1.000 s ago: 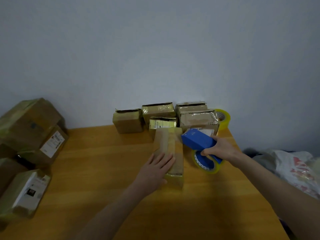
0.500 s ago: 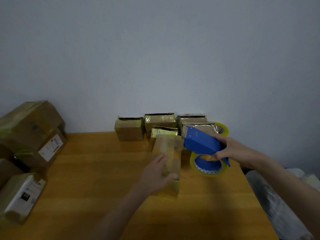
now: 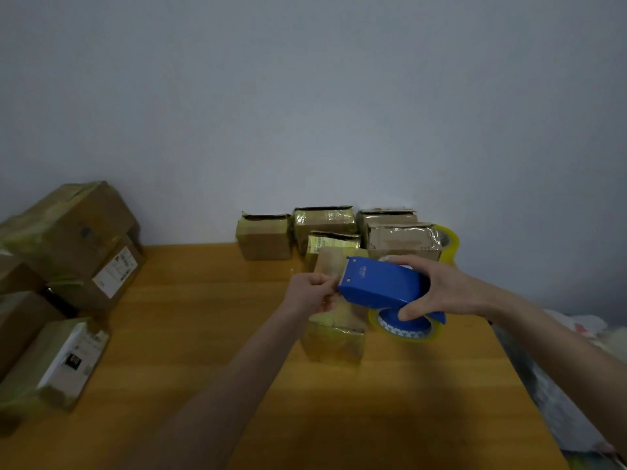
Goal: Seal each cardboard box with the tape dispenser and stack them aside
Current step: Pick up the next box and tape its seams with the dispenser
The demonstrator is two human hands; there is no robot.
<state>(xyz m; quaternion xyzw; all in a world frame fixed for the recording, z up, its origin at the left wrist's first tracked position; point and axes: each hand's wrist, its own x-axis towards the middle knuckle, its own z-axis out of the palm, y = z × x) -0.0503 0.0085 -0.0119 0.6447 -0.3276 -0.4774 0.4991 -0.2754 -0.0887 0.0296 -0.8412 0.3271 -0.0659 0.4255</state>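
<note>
Blue tape dispenser [image 3: 380, 283]: gripped round its body by the right hand [image 3: 444, 290] and held just above a long cardboard box [image 3: 334, 337] that lay mid-desk [image 3: 190, 334]. Left hand [image 3: 310, 293]: fingers curled, pinched at the dispenser's front edge. Small boxes [image 3: 264, 237] stood against the wall; larger boxes [image 3: 68, 228] were stacked at left.

Box stack [image 3: 61, 239] cut off at left edge, label print [image 3: 115, 273] unreadable, tape roll [image 3: 451, 239] half-hidden behind box [image 3: 403, 240]
</note>
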